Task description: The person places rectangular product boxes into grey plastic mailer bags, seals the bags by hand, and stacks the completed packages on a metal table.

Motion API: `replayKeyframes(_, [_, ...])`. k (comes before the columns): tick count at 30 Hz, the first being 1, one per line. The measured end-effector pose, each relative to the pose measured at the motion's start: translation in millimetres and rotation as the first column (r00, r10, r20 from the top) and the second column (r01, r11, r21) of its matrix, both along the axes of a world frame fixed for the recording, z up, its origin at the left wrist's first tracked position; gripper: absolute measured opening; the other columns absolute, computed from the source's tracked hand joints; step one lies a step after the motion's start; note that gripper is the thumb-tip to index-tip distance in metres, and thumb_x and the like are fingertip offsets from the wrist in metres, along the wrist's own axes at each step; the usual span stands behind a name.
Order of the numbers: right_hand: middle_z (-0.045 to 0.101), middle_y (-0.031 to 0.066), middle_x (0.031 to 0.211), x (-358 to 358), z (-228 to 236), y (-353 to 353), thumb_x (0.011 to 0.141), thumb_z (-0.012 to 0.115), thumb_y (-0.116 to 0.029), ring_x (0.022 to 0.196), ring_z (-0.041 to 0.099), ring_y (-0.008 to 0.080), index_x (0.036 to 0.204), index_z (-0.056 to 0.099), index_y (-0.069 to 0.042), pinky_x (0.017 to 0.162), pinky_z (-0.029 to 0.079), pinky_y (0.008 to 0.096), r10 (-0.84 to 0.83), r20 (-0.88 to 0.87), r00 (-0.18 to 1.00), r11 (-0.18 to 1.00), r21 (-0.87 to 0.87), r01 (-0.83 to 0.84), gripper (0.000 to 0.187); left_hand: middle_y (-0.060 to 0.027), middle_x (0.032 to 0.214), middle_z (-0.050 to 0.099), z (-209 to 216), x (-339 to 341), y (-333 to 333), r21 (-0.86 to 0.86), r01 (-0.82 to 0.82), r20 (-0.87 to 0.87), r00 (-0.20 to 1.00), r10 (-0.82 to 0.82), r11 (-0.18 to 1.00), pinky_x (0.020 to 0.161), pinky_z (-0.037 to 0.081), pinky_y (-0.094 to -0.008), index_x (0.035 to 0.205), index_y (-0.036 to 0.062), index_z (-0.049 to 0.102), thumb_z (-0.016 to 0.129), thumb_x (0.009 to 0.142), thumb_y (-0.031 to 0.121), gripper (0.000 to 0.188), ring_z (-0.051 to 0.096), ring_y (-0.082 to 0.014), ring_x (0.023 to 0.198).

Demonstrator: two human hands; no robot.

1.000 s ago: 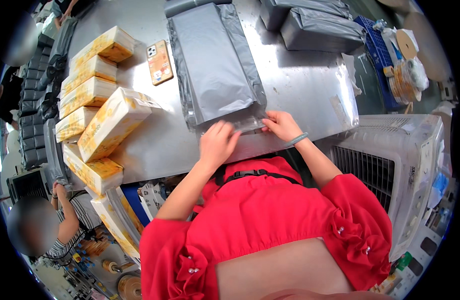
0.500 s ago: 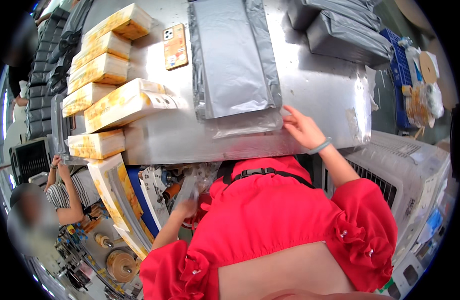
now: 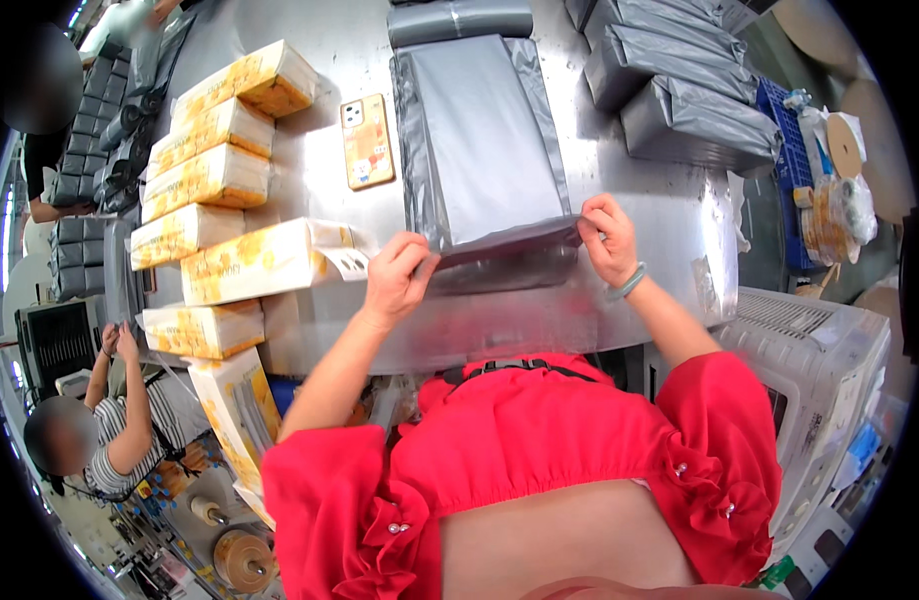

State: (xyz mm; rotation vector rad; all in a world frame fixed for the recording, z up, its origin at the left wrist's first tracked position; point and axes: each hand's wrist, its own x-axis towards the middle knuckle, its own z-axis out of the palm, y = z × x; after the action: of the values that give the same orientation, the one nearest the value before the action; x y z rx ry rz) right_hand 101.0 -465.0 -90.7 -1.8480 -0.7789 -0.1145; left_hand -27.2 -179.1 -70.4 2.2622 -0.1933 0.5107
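A grey plastic mailing bag (image 3: 484, 140) lies flat on the metal table in front of me, its near edge lifted toward me. At that edge's left corner my left hand (image 3: 399, 278) is closed, pinching the film between thumb and fingers. My right hand (image 3: 607, 242), with a pale band at the wrist, grips the right corner in the same way. Between the two hands the edge is stretched, with a dark fold showing beneath it. Left of the bag lies a phone in a patterned orange case (image 3: 367, 142).
White-and-yellow tissue packs (image 3: 264, 262) line the table's left side. Filled grey parcels (image 3: 694, 125) stand at the back right, near a blue crate (image 3: 784, 150). A grey roll (image 3: 459, 20) lies beyond the bag. Another person in a striped top (image 3: 129, 430) works at the left.
My left hand has come up from below the table edge to the bag's left corner. The right hand has closed on the right corner, and the near edge is now lifted.
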Motion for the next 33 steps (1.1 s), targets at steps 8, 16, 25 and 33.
replayKeyframes(8, [0.057,0.0102,0.065,47.8,-37.1,61.0,0.091,0.054,-0.035,0.061,0.053,0.0194,0.078,0.052,0.001,0.060,0.043,0.0354,-0.343,-0.415,0.843,0.923,-0.316,0.220,0.038,-0.0176,0.094,0.048,-55.7,73.0,-8.5,-0.063,-0.485,-0.180,0.865,0.468,0.872,0.074,0.040,-0.0397,0.100,-0.0018,0.050,0.049,0.093,0.016,0.019,0.050,-0.0328,0.084])
replayKeyframes(16, [0.024,0.0140,0.147,52.8,40.8,60.6,0.089,0.057,-0.039,0.134,0.024,0.0218,0.145,0.009,0.002,0.109,0.021,0.0316,0.453,-0.749,0.483,0.877,0.471,-0.092,0.083,-0.0146,0.142,0.030,-33.5,93.1,-52.0,-0.984,-0.150,-0.153,0.988,-0.025,0.098,0.108,0.025,-0.0374,0.142,0.0039,0.025,0.034,0.099,0.032,0.052,0.034,-0.0272,0.129])
replayKeyframes(25, [0.049,0.0154,0.123,87.2,144.3,-166.4,0.049,0.080,-0.013,0.112,0.048,0.0327,0.137,0.037,-0.010,0.096,0.036,0.0401,0.063,0.234,0.970,0.654,-0.744,0.137,0.098,-0.0220,0.132,0.042,19.0,7.1,-79.9,0.037,0.003,0.018,1.000,-0.003,0.999,0.097,0.039,-0.0437,0.131,0.0038,0.043,0.067,0.077,0.017,0.061,0.047,-0.0384,0.116])
replayKeyframes(33, [0.038,0.0188,0.138,113.4,51.2,-218.0,0.066,0.064,0.002,0.129,0.034,0.0351,0.138,0.031,-0.002,0.105,0.030,0.0410,-0.257,0.647,0.718,0.457,-0.573,0.681,0.080,-0.0164,0.134,0.041,95.7,-101.1,129.5,0.839,-0.059,-0.295,0.787,0.542,0.541,0.101,0.031,-0.0454,0.141,0.0120,0.027,0.077,0.062,0.024,0.095,0.039,-0.0316,0.124])
